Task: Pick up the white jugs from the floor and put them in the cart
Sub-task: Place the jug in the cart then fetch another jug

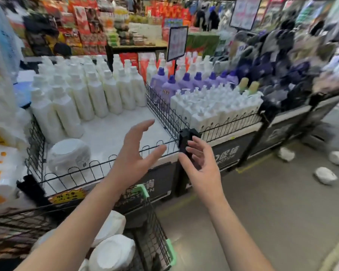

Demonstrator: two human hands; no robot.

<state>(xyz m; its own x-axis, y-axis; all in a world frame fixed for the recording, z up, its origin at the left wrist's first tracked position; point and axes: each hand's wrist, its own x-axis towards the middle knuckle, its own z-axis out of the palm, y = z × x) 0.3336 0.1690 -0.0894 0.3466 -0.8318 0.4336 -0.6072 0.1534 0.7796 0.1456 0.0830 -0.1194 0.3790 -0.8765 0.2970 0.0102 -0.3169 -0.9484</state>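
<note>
Empty left hand (pixel 133 153), right hand (pixel 202 169), fingers spread; floor jugs (pixel 325 175) likely heavy, stiff, slick: grip at neck

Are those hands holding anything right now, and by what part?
Nothing is held: the left hand and right hand both hover open, with no grip on anything.
</note>
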